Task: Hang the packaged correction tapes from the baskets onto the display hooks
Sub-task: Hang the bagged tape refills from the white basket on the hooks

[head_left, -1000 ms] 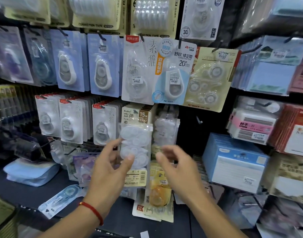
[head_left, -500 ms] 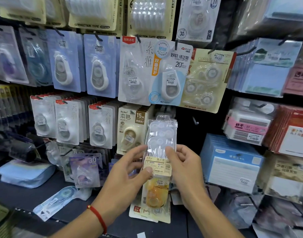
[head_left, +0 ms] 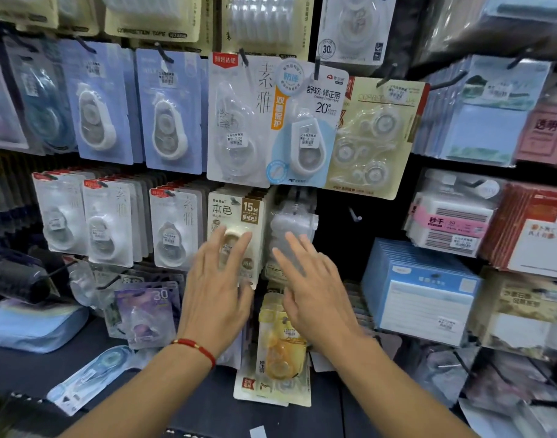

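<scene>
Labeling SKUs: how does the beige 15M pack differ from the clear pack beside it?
The beige 15M pack has a printed card backing; the clear pack is see-through and blurred. The left hand overlaps the beige one, the right hand the clear one. Both hang in the same row.

Both forearms reach up toward twelve o'clock; left hand [head_left: 215,292] and right hand [head_left: 315,287] side by side, fingers straight and spread, holding nothing

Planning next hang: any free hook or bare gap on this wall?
One bare hook in the dark gap right of the clear pack, left of the pink-banded packs. Elsewhere the hooks are crowded with packs.
</scene>
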The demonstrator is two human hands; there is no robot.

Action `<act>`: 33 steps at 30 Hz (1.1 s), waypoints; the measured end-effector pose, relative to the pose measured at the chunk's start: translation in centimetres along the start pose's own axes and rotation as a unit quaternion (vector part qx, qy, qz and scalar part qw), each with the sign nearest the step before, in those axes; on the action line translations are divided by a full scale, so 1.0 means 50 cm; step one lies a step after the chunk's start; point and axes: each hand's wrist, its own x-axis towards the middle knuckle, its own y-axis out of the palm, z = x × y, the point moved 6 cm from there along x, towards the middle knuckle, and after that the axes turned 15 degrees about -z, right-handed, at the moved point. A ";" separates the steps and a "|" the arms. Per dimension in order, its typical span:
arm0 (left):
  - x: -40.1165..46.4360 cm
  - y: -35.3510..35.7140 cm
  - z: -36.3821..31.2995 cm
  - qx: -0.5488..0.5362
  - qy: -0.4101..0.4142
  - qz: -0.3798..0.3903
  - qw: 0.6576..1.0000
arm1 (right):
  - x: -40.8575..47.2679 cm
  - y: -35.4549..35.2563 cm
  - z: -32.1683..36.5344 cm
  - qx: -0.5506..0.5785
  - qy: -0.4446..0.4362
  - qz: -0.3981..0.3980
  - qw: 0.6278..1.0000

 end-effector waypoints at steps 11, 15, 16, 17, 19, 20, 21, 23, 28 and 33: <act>-0.021 0.028 0.033 0.033 0.031 0.030 0.999 | 0.067 0.124 -0.107 -0.074 0.030 0.182 0.980; -0.050 0.007 0.040 0.045 0.035 0.043 0.997 | 0.031 0.091 -0.093 -0.018 0.033 0.204 0.978; -0.063 -0.002 0.041 0.044 0.039 0.049 0.997 | 0.011 0.076 -0.086 -0.001 0.029 0.196 0.980; -0.076 -0.012 0.042 0.032 0.046 0.049 0.997 | -0.012 0.063 -0.077 0.013 0.023 0.184 0.983; -0.107 -0.027 0.047 -0.017 0.073 0.048 0.996 | -0.060 0.030 -0.068 0.048 0.026 0.165 0.985; -0.124 -0.034 0.050 -0.029 0.095 0.048 0.994 | -0.083 0.015 -0.065 0.057 0.030 0.168 0.984; -0.153 -0.042 0.055 -0.027 0.113 0.056 0.992 | -0.114 0.008 -0.060 0.052 0.025 0.185 0.981; -0.225 -0.044 0.061 -0.027 0.116 0.110 0.987 | -0.198 0.005 -0.047 0.032 -0.005 0.252 0.967; -0.465 -0.016 0.072 -0.052 -0.007 0.305 0.951 | -0.492 0.069 -0.043 0.042 0.059 0.497 0.865; -0.594 -0.003 0.022 -0.031 0.031 0.420 0.906 | -0.733 0.115 -0.045 0.026 0.197 0.538 0.819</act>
